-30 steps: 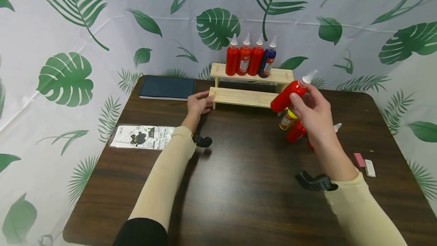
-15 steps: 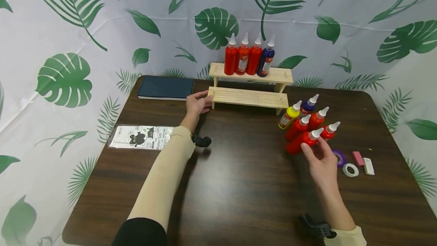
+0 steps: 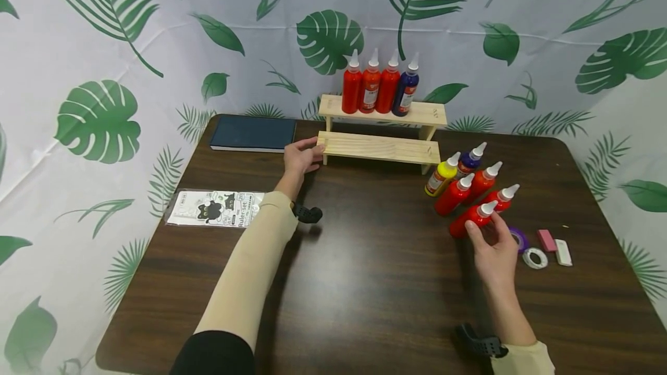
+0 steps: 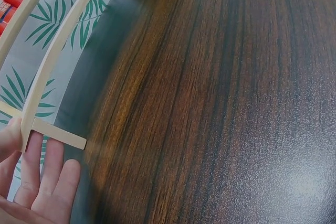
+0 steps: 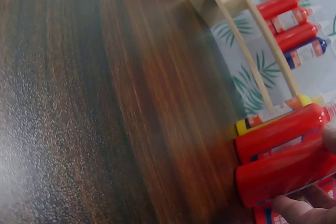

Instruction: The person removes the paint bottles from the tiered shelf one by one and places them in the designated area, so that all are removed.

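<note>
My left hand (image 3: 300, 158) grips the left end of a two-step wooden rack (image 3: 378, 147). In the left wrist view, its thumb lies on one side of the lower board (image 4: 38, 95) and its fingers on the other. With my right hand (image 3: 494, 253) I hold a red squeeze bottle (image 3: 466, 222) with a white nozzle, standing on the table at the near end of a bottle group. Beside it are another red bottle (image 3: 452, 197), a yellow bottle (image 3: 439, 180), a dark blue bottle (image 3: 471, 158) and two more red ones. Three red bottles (image 3: 370, 90) and a blue one (image 3: 406, 92) stand on the upper step.
Right of my right hand lie a purple tape roll (image 3: 518, 239), a white tape roll (image 3: 535, 258), a pink eraser (image 3: 546, 241) and a white eraser (image 3: 563, 252). A dark blue book (image 3: 253, 132) and a packaged ruler set (image 3: 215, 208) lie on the left.
My right hand has brought the red bottle from beside the rack's right end down to the table, then slid it slightly right. The left hand stays on the rack.
</note>
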A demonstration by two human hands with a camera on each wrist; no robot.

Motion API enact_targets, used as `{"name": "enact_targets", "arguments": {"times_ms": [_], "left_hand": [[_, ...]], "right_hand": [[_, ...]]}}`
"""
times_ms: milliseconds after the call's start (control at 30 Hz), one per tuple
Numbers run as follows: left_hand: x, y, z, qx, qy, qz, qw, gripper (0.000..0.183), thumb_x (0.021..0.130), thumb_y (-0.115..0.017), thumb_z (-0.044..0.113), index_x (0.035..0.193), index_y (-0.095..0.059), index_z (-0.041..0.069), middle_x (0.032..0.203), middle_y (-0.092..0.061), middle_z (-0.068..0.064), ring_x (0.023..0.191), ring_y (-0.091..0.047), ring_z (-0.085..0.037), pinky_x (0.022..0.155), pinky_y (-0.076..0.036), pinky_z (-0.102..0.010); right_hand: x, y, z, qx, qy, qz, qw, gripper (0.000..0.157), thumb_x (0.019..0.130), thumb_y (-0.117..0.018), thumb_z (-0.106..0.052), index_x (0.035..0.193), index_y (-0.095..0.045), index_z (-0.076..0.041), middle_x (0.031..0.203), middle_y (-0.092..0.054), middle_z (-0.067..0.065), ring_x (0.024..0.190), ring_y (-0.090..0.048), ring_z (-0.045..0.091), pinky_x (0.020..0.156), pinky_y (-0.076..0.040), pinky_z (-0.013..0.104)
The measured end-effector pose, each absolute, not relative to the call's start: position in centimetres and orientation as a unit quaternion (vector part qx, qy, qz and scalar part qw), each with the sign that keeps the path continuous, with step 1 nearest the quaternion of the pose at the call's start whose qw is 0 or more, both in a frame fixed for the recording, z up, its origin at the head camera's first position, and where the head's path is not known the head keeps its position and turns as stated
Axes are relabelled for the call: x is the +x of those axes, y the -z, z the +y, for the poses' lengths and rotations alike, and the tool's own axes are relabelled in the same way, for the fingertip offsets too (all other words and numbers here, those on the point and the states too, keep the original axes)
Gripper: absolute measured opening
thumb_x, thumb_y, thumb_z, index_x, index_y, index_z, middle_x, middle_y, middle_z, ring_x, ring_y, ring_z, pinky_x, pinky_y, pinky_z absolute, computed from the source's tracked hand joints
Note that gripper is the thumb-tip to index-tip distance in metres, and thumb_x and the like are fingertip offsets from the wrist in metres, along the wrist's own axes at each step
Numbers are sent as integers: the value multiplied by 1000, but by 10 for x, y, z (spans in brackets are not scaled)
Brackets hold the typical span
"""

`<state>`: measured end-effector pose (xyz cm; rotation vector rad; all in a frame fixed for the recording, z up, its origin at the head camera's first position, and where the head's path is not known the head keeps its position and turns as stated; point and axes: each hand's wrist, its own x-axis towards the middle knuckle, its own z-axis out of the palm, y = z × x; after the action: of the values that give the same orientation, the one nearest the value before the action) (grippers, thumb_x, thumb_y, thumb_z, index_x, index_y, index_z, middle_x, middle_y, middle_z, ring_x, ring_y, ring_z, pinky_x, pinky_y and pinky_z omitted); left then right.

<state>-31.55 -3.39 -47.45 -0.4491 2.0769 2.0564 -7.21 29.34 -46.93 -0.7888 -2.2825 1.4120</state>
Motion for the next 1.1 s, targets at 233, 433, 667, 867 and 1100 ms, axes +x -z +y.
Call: {"name": "enact_targets", "arguments": {"times_ms": [233, 433, 667, 867, 1100], "left_hand": [[-317, 475, -34, -152, -696, 696, 93, 31, 85, -74, 18, 116, -71, 17, 104, -71, -10, 92, -70, -26, 73, -58, -36], [-317, 476, -34, -153, -697, 694, 95, 31, 85, -74, 18, 116, -71, 18, 104, -71, -9, 91, -71, -24, 72, -58, -34], [-318, 476, -33, -149, -699, 693, 94, 32, 85, -74, 19, 116, -71, 18, 104, -71, -9, 87, -71, -21, 74, -58, -36], [-318, 478, -32, -150, -698, 695, 88, 31, 85, -74, 19, 116, -71, 18, 104, -71, -9, 85, -71, -20, 74, -58, -35], [-319, 479, -32, -157, -697, 694, 88, 30, 85, -74, 19, 115, -71, 18, 100, -72, -8, 88, -71, -22, 73, -58, -36]], "right_hand": [[-76, 470, 295, -285, -506, -795, 174, 55, 93, -63, -32, 143, -45, -18, 142, -49, 8, 128, -47, 27, 109, -36, 38], [-77, 474, 293, -284, -501, -797, 183, 56, 93, -62, -32, 143, -45, -15, 142, -49, 10, 127, -48, 28, 108, -37, 40], [-69, 467, 287, -288, -511, -776, 232, 55, 88, -70, -24, 139, -50, -19, 139, -52, 5, 126, -51, 24, 102, -44, 38], [-67, 433, 279, -220, -481, -765, 367, 49, 84, -74, -10, 130, -57, -12, 126, -58, 8, 117, -57, 21, 93, -49, 29], [-93, 373, 262, -107, -408, -827, 370, 44, 86, -71, -12, 129, -59, -17, 124, -56, 3, 115, -55, 18, 96, -48, 31]]}}
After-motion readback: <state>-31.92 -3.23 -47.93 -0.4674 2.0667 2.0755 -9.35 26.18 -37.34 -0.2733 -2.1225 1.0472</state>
